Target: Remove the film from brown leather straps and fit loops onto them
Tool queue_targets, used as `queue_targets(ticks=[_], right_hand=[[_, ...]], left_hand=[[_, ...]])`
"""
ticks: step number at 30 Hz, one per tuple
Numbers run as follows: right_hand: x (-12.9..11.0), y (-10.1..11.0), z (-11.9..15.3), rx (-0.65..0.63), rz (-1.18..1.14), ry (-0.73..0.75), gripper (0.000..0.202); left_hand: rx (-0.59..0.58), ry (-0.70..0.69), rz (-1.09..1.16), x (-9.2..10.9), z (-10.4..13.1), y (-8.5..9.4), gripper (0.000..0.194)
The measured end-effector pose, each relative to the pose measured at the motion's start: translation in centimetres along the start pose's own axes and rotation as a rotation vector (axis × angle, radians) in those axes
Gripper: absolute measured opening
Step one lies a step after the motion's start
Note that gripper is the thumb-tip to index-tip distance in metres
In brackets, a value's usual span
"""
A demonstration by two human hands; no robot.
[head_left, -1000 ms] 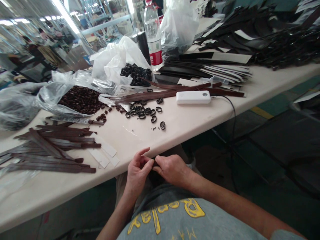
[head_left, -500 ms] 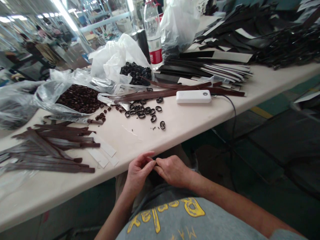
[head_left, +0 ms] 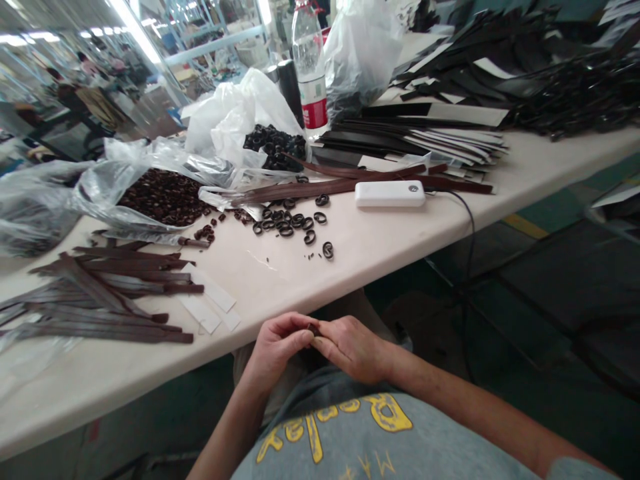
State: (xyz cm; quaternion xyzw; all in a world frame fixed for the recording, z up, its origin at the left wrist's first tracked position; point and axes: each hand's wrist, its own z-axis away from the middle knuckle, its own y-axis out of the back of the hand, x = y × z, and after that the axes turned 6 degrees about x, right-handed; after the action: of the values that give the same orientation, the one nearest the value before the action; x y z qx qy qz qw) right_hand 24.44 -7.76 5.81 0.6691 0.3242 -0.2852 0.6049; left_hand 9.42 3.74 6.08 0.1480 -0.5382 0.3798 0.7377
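My left hand (head_left: 281, 345) and my right hand (head_left: 353, 347) meet in front of my body, just off the table's front edge. Between their fingertips a small dark piece (head_left: 314, 329) shows, pinched by both hands; most of it is hidden. Beyond them on the table lie several black rings (head_left: 298, 221), one of them (head_left: 327, 251) nearest the edge. Brown strips (head_left: 120, 293) are heaped at the left, beside white strips (head_left: 213, 300).
The table (head_left: 280, 280) slants across the view. It also bears a bag of small brown loops (head_left: 163, 197), a bag of black rings (head_left: 275, 147), a bottle (head_left: 312, 93), a white power bank (head_left: 390, 194) with a cable, and black strips (head_left: 380, 137) at the back right.
My hands have turned slightly, and the small dark piece between the fingertips shows more than before. The things on the table sit slightly further right in the view.
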Motion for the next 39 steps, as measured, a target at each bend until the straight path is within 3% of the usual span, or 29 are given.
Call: queue_targets(ticks=[7, 15, 22, 27, 32, 37, 39], right_hand=[[0.4, -0.5, 0.0, 0.035, 0.051, -0.068, 0.035], [0.5, -0.5, 0.2, 0.164, -0.131, -0.108, 0.034], [0.8, -0.5, 0.1, 0.183, -0.206, -0.041, 0.041], [0.9, 0.0, 0.4, 0.253, -0.261, -0.023, 0.033], [1.3, 0.7, 1.1, 0.301, -0.259, -0.039, 0.032], [1.2, 1.2, 1.4, 0.356, -0.303, -0.066, 0.030], [1.1, 1.3, 1.4, 0.366, -0.312, -0.071, 0.030]], left_hand=[[0.087, -0.136, -0.098, 0.2, 0.4, -0.5, 0.013], [0.106, -0.170, -0.133, 0.1, 0.3, -0.1, 0.011], [0.086, -0.162, -0.137, 0.5, 0.3, -0.6, 0.017], [0.020, -0.173, -0.182, 1.7, -0.2, -1.1, 0.025], [0.035, -0.389, -0.298, 3.8, -1.6, -1.8, 0.027], [0.001, -0.743, -0.793, 6.0, -5.6, -3.5, 0.012], [-0.050, -0.845, -1.012, 6.4, -7.7, -4.2, 0.019]])
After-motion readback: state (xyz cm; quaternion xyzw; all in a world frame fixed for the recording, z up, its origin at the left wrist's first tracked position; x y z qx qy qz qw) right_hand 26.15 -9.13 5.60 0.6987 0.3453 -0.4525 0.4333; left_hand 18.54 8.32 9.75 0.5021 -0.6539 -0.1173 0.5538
